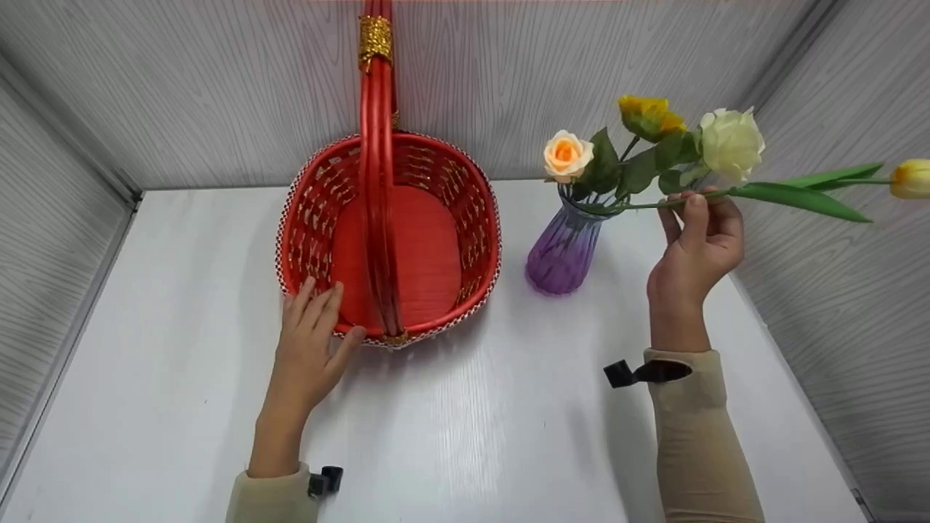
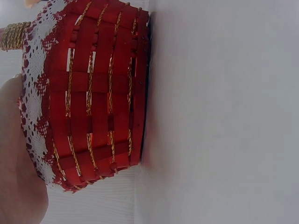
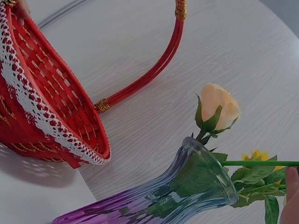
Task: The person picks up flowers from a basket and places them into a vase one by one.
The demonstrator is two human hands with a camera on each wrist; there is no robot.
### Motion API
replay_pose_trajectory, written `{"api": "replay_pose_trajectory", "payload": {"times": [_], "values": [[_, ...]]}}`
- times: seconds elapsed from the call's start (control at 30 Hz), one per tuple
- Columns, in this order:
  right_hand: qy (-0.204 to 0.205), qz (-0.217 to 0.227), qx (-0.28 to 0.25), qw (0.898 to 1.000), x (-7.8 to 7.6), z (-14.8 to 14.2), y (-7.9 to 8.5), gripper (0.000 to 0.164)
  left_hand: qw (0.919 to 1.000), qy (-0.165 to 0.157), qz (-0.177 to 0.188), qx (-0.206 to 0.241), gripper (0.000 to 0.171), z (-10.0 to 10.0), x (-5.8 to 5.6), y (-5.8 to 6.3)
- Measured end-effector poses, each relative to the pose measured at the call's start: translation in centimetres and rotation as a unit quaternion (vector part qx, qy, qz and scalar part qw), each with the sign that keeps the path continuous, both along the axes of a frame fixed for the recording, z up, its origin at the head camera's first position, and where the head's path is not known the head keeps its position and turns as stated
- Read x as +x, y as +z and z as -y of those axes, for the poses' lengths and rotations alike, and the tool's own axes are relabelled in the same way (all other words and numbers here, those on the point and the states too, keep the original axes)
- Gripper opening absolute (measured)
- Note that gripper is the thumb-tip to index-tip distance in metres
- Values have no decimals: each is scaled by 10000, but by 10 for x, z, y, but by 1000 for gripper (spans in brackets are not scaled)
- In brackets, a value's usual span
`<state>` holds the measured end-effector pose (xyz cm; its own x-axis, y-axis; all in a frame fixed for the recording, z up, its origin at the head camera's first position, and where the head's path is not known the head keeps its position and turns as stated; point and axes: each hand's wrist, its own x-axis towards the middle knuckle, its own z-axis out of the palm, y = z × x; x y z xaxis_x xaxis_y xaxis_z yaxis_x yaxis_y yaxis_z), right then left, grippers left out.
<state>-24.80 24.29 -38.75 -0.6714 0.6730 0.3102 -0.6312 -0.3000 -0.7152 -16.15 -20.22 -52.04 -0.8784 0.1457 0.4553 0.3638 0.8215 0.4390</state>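
My right hand [image 1: 699,240] pinches the green stem of a yellow tulip [image 1: 910,179], held nearly level with its bloom at the far right and its stem end at the vase mouth. The ribbed glass vase [image 1: 559,258], purple below and bluish above, stands on the table with a peach rose [image 1: 568,155], a yellow sunflower [image 1: 649,116] and a cream rose [image 1: 731,144] in it. My left hand [image 1: 309,349] rests on the near-left rim of a red woven basket [image 1: 429,247], its fingers fairly straight. White lace trims the basket [image 2: 93,102] in the left wrist view.
The basket's tall red handle [image 1: 378,181], wrapped in gold cord, arches over its middle. Grey wood-grain panels [image 1: 218,87] border the white table [image 1: 450,436] at the back and sides. The basket's inside shows a bare red floor.
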Motion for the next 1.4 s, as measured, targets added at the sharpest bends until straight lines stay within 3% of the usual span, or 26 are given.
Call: {"api": "replay_pose_trajectory", "payload": {"times": [0.43,0.6,0.93,1.07,1.2,1.33,1.4], "values": [[192,293,918,9952,-15,9,-16,22,10000,-26,-26,17,68,0,1,0],[230,499,1649,9848,-16,16,-18,16,10000,-29,-83,33,68,0,1,0],[-339,1053,2951,9490,-7,31,10,11,10000,-17,-22,-13,68,1,1,-1],[-700,1152,3413,9302,-7,33,15,12,9999,-50,-93,19,68,0,1,0],[-751,1321,3766,9138,-8,35,16,12,9999,-46,-120,33,68,0,1,0],[-917,1372,4297,8878,-14,32,12,12,10000,-14,-63,3,68,0,1,1],[-988,1464,4611,8696,-20,27,8,12,10000,-5,-27,-5,68,0,1,1]]}}
